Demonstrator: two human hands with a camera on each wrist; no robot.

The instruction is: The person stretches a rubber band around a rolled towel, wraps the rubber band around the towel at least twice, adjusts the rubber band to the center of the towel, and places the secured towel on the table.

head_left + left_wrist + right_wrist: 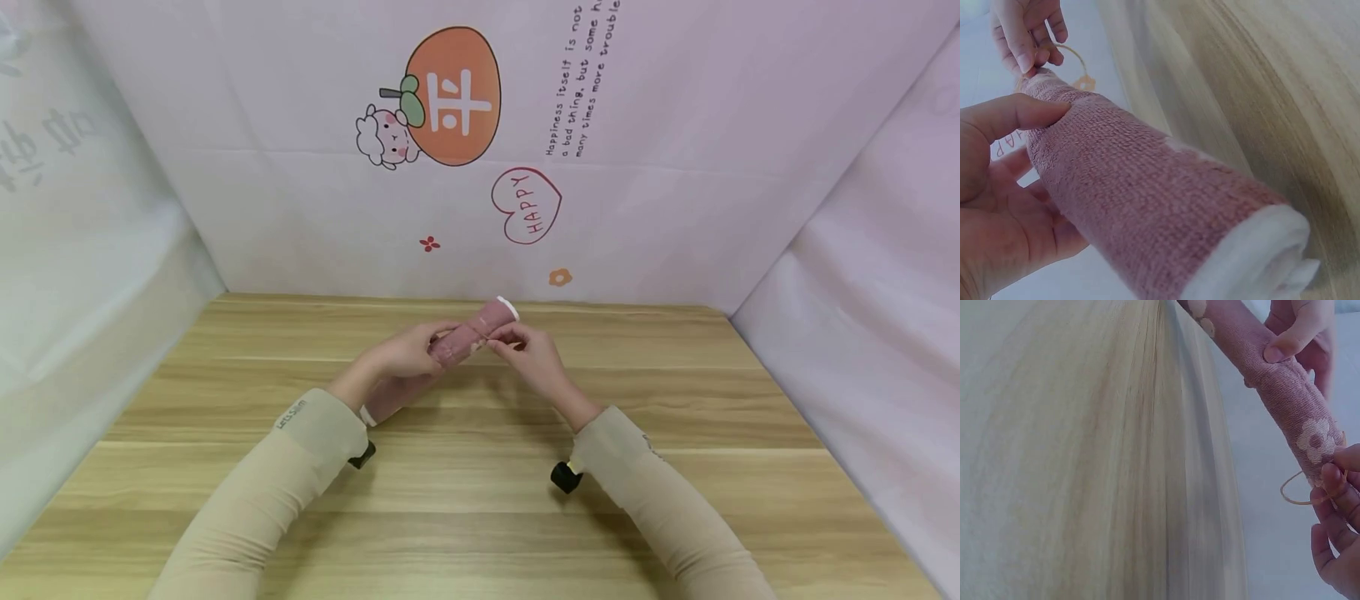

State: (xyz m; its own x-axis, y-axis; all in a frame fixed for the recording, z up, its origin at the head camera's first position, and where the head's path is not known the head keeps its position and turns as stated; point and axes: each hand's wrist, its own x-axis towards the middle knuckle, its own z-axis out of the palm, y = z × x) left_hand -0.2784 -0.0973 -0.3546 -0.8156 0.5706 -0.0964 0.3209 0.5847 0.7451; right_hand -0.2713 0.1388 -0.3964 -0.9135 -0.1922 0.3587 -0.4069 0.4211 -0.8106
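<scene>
A rolled pink towel [456, 343] with white ends and pale flower patterns slants over the table, its far end up and to the right in the head view. My left hand [405, 354] grips the roll around its middle, thumb [1044, 112] pressed along one side. Close to the far end, my right hand [531, 357] pinches a thin yellowish elastic band [1297, 503] between thumb and fingertips. Part of the band stands out as a loose loop beside the roll; the rest is hidden by the fingers and towel. The spiral of layers shows at the near white end [1254, 256].
The wood-grain table [465, 517] stretches under both forearms. A white printed cloth [300, 208] hangs behind the table's far edge, with more white cloth along the left and right sides. Small dark devices [566, 477] sit at the wrists.
</scene>
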